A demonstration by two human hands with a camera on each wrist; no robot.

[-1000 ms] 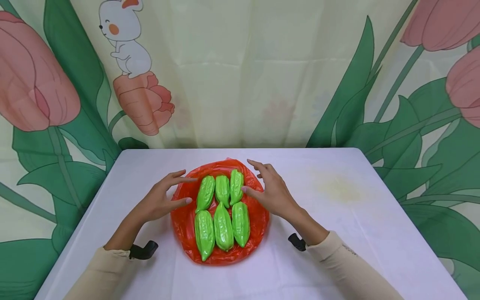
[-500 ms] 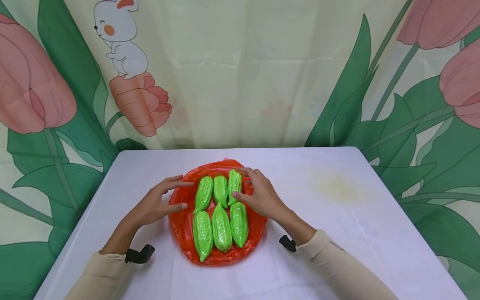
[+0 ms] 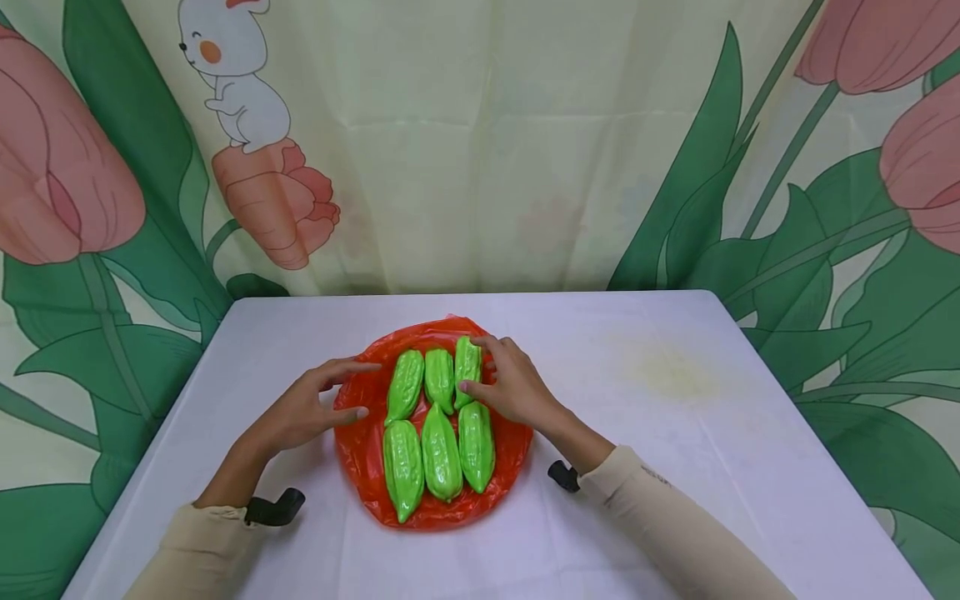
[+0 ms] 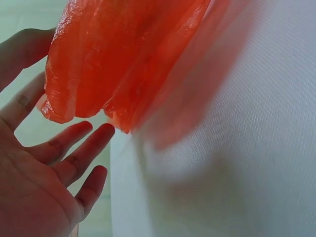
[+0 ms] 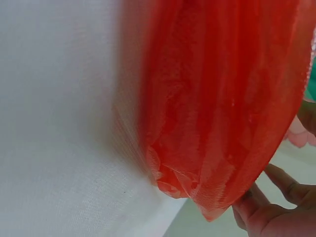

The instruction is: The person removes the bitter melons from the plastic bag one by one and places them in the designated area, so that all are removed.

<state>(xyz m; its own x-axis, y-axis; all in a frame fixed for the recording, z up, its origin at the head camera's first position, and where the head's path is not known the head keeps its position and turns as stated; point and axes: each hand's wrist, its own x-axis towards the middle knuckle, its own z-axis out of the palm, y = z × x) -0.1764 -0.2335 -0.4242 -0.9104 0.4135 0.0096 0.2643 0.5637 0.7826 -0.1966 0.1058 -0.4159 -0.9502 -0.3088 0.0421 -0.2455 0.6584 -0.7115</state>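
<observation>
A round red plastic-covered tray (image 3: 367, 492) bears several shiny green ridged pieces (image 3: 441, 454) shaped like gourds, in two rows. My right hand (image 3: 517, 387) reaches over the tray's right side, fingers apart. Its thumb and fingertips are close around the upper right green piece (image 3: 467, 362); whether they touch it I cannot tell. My left hand (image 3: 307, 408) is at the tray's left edge, thumb and fingers spread, holding nothing. In the left wrist view the red plastic (image 4: 128, 54) partly hides its fingers. The right wrist view shows fingers (image 5: 284, 182) beyond the red plastic (image 5: 212, 98).
A white cloth covers the table (image 3: 637, 508), with a faint yellowish stain (image 3: 675, 371) at the right. Behind it hangs a curtain (image 3: 480, 167) printed with tulips, leaves and a rabbit. A black wrist-worn device (image 3: 276, 508) sits on the left wrist, another (image 3: 564, 476) on the right.
My right hand has moved left over the tray, toward the upper right green piece. The left hand stays near the tray's left edge. The green pieces keep their arrangement.
</observation>
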